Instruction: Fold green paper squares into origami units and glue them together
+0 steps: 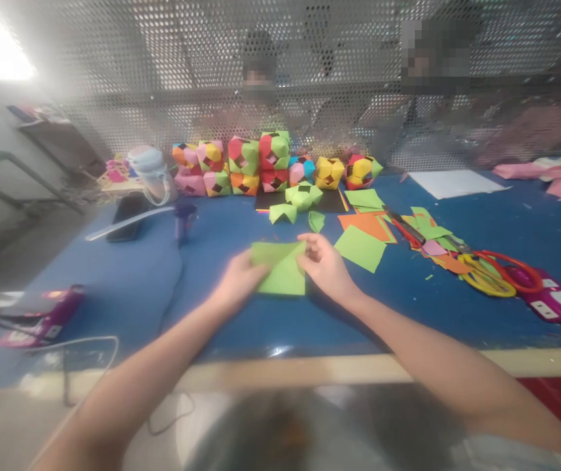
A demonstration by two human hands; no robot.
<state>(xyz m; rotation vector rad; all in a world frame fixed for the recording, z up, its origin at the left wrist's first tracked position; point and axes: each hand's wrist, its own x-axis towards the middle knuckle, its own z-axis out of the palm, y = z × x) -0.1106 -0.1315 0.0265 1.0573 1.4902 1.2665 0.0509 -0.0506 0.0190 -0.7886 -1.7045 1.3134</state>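
A sheet of green paper (283, 278) is held just over the blue table, with a fold line visible and its upper edge bent. My left hand (241, 271) pinches its left side, thumb on top. At the upper right corner, the fingers of my right hand (322, 261) are closed on the paper. Beyond my hands lie folded green paper pieces (283, 212) and a joined green paper unit (304, 195). Right of my right hand is a loose green square (360, 248), with orange paper (366, 226) behind it.
Colourful folded paper balls (274, 160) stand stacked along the back by a perforated metal screen (187, 65). Scissors with red handles (510, 271) and yellow handles (486, 276) lie right among scraps. A purple-and-white packet (558, 301), phone (128, 216) and glue gun (182, 219) are also there. People sit behind the screen.
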